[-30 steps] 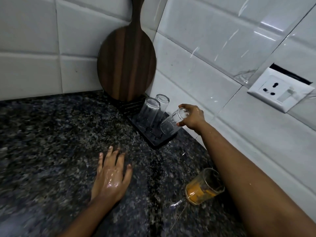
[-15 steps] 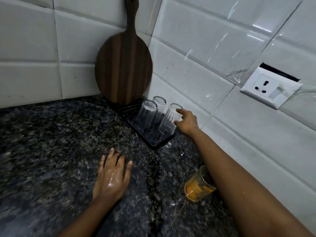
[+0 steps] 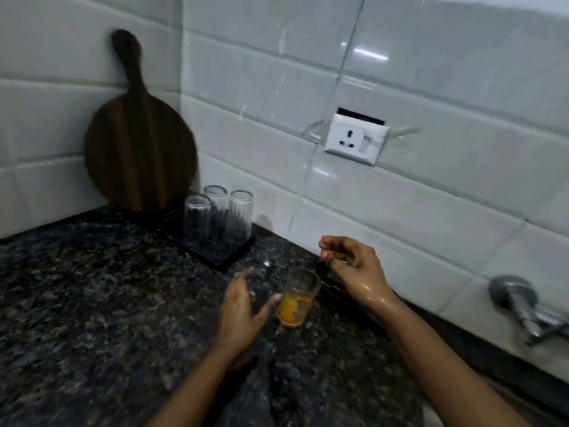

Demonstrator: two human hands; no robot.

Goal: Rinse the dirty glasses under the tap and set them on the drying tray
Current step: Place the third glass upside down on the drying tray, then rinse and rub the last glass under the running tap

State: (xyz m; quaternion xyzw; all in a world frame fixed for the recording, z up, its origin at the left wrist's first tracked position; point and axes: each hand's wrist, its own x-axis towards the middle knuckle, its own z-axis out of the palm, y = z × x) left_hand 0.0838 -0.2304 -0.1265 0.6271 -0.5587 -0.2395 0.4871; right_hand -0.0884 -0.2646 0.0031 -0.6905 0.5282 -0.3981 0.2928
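Grip, left hand (image 3: 238,306): nothing is held; the fingers are spread apart, with the thumb tip touching or just short of the dirty glass's left side, which of the two cannot be told.
Grip, right hand (image 3: 354,269): nothing is held; the fingers are loosely curled and parted above and just right of the dirty glass, and the skin is seen to be wet.
Dirty glass (image 3: 297,297): stood upright on the countertop (image 3: 92,303) between the two hands, close to the back edge by the right-hand wall; orange residue is seen in its lower half.
Clean glasses (image 3: 218,215): three are set upside down on the drying tray, close together, two toward the back and one in front on the left.
Drying tray (image 3: 215,255): a dark tray is placed in the back corner of the countertop, near the meeting of the two tiled walls.
Cutting board (image 3: 140,149): a round dark wooden board with a handle is leaned upright against the tiles in that corner, just behind the tray.
Socket (image 3: 355,143): a white plate is mounted on the right-hand wall, above the hands.
Tap (image 3: 523,306): a metal fitting is fixed to the right-hand wall near the frame's right edge; blurred.
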